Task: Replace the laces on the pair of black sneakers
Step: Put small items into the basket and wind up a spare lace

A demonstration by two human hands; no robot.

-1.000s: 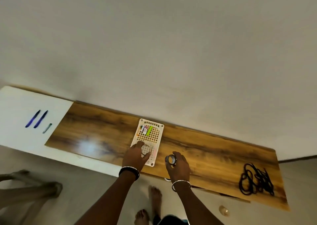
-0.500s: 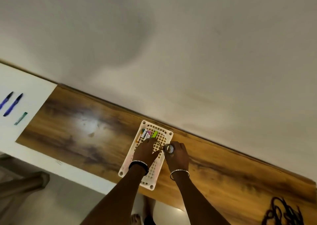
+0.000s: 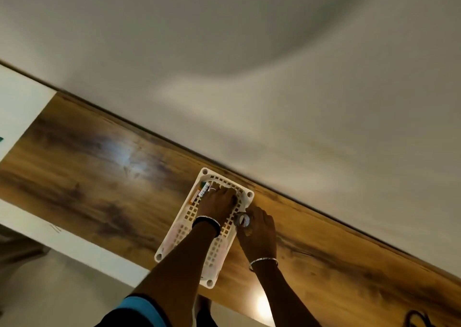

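Observation:
No sneakers are in view. A tangle of black laces (image 3: pixel 419 319) peeks in at the bottom right corner, on the wooden tabletop (image 3: pixel 99 177). My left hand (image 3: pixel 217 202) reaches into the far end of a white perforated basket (image 3: pixel 247 194), fingers bent down beside several small tubes (image 3: pixel 203 190); what they touch is hidden. My right hand (image 3: pixel 259 229) grips a small roll of tape (image 3: pixel 242 220) just outside the basket's right rim. Both hands are far left of the laces.
The tabletop runs diagonally along a plain wall (image 3: pixel 274 77). A white surface (image 3: pixel 22 107) adjoins its left end, with a green item (image 3: pixel 1 139) at the frame's edge. My bare foot (image 3: pixel 203 309) and the floor show below the table's near edge.
My left hand has slid deeper into the basket toward its far end. My right hand, still holding the roll, moved up beside the basket's right rim. The view shifted, leaving the laces nearly out of frame.

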